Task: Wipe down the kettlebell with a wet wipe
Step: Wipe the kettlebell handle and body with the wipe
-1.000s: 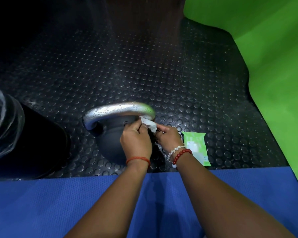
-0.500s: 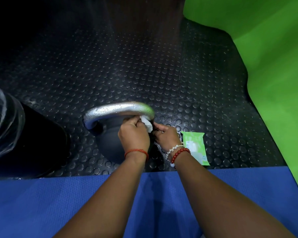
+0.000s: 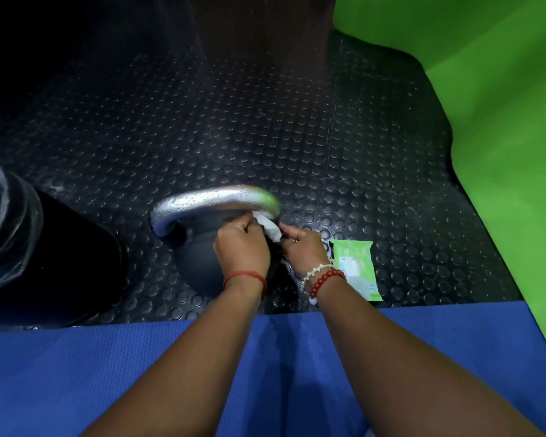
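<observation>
1. A dark bin [image 3: 60,253] with a clear liner stands at about 9 o'clock from the kettlebell [image 3: 199,260], near it but apart. If the bell tips or rolls that way, it would likely knock the bin.
2. The kettlebell sits on the studded rubber floor [image 3: 265,121], with the blue mat [image 3: 76,373] at its 6 o'clock. Its silver handle [image 3: 215,200], at 12 o'clock, is beaded with droplets. A wet handle is probably slippery, so turning or lifting the bell by it could let a heavy weight slide out of the grip.
3. The left hand [image 3: 243,250] hangs over the bell's right shoulder, its fingers curled and pinching one end of the wipe. Neither hand braces the bell, so a hard rub could rock it.
4. The wet wipe [image 3: 270,227] is bunched between the two hands, just under the right end of the handle. Pulled from both ends, the thin sheet might tear. Left bunched, it covers little metal and may miss patches.
5. The right hand [image 3: 303,250] pinches the wipe's other end between thumb and forefinger. Its beaded bracelets [image 3: 323,277] hang close to the bell and could catch or scrape.
6. The green wipe pack [image 3: 356,266] lies flat at 3 o'clock. I cannot tell whether its flap is sealed. If it is open, the remaining wipes would dry out.
</observation>
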A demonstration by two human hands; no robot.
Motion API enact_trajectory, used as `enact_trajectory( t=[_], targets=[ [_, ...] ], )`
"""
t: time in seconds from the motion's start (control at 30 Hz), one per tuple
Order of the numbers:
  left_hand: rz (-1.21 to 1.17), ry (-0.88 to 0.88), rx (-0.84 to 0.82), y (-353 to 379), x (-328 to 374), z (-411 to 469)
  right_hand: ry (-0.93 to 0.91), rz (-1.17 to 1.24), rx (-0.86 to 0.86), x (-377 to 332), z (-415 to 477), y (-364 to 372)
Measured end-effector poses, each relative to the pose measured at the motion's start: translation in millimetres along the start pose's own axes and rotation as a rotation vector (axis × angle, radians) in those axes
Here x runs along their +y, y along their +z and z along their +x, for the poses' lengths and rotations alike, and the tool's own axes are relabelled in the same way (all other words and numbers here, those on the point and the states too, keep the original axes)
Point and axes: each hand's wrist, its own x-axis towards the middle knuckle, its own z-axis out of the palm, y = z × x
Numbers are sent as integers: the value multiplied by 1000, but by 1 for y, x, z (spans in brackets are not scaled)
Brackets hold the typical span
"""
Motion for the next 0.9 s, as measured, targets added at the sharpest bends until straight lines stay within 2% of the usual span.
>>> enact_trajectory(
  t=[0.13, 0.3, 0.4, 0.47, 0.57, 0.63, 0.77, 0.9],
  targets=[
    [-57, -9, -12, 7, -7, -5, 1, -11, 14, -1, -1, 2],
    [-232, -138, -65, 8, -13, 0, 23, 18, 30, -1, -3, 6],
    [-273, -156, -81, 3, -9, 1, 43, 95, 54, 1, -7, 8],
    [-280, -150, -98, 1, -9, 1, 70, 204, 131, 5, -13, 14],
    [-265, -133, -119, -1, -12, 7, 56, 308, 411, 10, -28, 23],
    [-254, -128, -126, -2, -14, 10, 45, 338, 534, 13, -41, 29],
    [-242, -120, -136, -4, -16, 13, 29, 368, 597, 6, -57, 36],
    [-201, -95, -137, -5, -16, 14, -51, 358, 578, -13, -58, 33]
  ],
)
